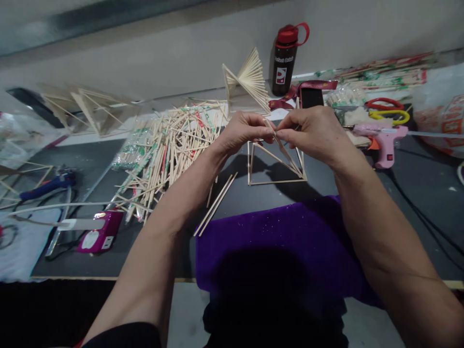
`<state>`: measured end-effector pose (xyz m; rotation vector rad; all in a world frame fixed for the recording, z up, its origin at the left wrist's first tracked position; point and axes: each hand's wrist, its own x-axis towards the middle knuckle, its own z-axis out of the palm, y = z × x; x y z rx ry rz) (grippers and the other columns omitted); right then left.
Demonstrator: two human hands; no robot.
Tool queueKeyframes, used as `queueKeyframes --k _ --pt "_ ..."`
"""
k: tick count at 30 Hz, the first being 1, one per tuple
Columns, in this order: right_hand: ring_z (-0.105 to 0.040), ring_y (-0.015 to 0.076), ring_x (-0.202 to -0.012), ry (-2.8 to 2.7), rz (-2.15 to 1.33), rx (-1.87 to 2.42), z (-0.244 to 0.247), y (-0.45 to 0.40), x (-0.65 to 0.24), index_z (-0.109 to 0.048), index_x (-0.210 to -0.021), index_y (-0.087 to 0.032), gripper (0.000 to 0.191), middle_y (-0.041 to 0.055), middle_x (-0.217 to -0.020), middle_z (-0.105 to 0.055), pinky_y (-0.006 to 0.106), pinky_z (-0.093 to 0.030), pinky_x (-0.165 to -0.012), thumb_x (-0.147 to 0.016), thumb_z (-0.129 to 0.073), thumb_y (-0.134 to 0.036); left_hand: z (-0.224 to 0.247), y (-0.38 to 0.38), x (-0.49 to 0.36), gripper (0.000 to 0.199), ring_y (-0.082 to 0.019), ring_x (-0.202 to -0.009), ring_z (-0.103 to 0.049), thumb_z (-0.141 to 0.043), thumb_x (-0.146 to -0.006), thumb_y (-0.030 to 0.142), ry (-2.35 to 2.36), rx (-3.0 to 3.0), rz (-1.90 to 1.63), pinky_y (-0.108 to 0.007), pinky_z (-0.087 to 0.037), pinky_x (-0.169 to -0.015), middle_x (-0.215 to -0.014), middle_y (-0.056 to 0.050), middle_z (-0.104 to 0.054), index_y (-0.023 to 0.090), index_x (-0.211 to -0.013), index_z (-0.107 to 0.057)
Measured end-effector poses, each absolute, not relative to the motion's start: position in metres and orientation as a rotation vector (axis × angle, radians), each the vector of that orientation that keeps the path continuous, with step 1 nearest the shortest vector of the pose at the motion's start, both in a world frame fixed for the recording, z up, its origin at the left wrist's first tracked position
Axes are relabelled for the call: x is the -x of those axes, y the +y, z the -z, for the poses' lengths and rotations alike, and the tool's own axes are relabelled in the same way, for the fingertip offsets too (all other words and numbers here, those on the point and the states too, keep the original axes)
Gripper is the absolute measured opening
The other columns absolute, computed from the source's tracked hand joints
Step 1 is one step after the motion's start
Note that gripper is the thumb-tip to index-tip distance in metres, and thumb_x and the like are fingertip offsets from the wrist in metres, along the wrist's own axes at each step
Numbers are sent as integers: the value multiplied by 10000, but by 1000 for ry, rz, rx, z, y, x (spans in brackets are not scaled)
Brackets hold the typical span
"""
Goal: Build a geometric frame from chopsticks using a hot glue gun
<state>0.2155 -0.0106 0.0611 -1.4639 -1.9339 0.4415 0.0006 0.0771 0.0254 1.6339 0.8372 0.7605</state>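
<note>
A small open frame of thin wooden sticks (278,182) stands on the dark tabletop, with slanting sticks rising to its upper part. My left hand (243,130) is closed in a pinch at the top of this frame. Close beside it, my right hand (313,131) pinches the same upper area, fingertips almost touching the left ones. My fingers partly hide the joint there. Two loose wooden sticks (218,204) lie side by side below my left wrist. Behind my hands stands a twisted, fan-like stick structure (253,79).
Left of my hands lies a big pile of wooden sticks (174,145). A purple cloth (253,232) covers the front edge. A pink glue gun (389,137) and scissors (389,116) lie right. A dark bottle (284,63) stands behind; a magenta power adapter (103,232) sits left.
</note>
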Motion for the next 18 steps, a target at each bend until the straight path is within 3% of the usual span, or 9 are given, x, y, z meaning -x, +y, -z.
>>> queueKeyframes --k 9,18 --pt "-733 246 -855 -2033 -456 1494 -48 -2 -210 -889 -912 -234 143 49 -776 -765 368 -512 -801 -949 -811 -348 -31 73 3 75 -168 -698 -792 -913 -799 228 855 -1684 -758 -248 -578 -651 -761 -49 -814 171 -809 -865" --pt "-672 192 -717 -2097 -576 1435 -51 -5 -209 -886 -893 -226 152 31 -723 -736 348 -467 -698 -936 -832 -361 -43 80 18 207 -230 -757 -852 -1023 -694 228 832 -1690 -618 -278 -671 -688 -825 -82 -857 178 -856 -904"
